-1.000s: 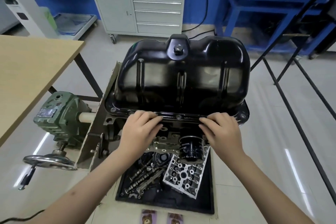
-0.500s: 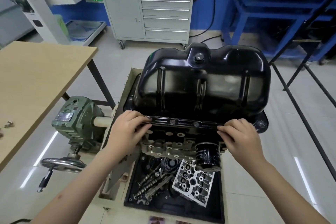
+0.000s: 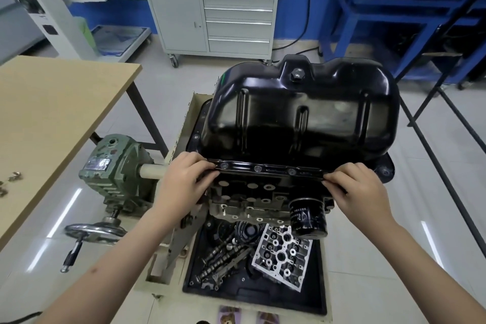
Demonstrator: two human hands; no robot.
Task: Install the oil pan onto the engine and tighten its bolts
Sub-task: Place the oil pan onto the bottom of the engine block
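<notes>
Oil pan (image 3: 302,118) sits on the engine (image 3: 263,193), near flange lifted. Your left hand (image 3: 181,187) and right hand (image 3: 360,192) each pinch that flange's ends. Risk: uneven lowering misaligns the bolt holes; fingertips could get trapped underneath.

**Stand, tray and bench**

A cream engine stand (image 3: 181,139) with a green gearbox (image 3: 115,168) and handwheel (image 3: 94,230) carries the engine (image 3: 263,192). Below it, a black tray (image 3: 263,294) holds camshafts (image 3: 223,258) and a cylinder-head part (image 3: 282,255). On the wooden bench (image 3: 52,118) at left lie small bolts (image 3: 15,176).
</notes>
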